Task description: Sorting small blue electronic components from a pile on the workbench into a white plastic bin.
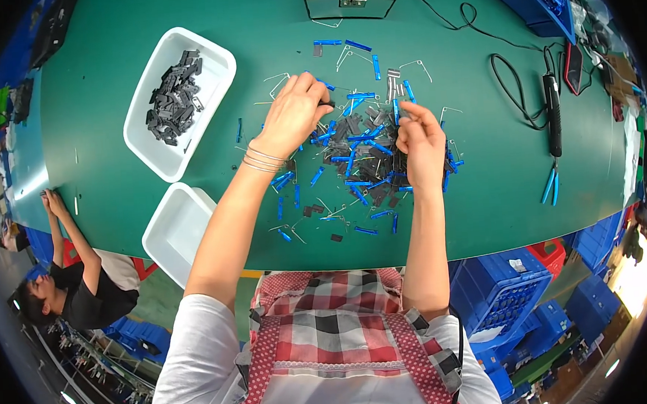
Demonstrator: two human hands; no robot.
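I see the left hand [294,115] just above mid-frame, fingers curled narrow; I can't tell what they hold. Right of centre, the right hand [425,147] bends its fingers beside a blue piece [396,110], grip unclear. The blue-and-black pile [366,153] lies mid-frame on the tabletop [496,184].

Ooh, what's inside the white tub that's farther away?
A heap of small black pieces lies inside the tub, with bare white bottom showing beside it. Whatever the top pieces cover can't be seen.
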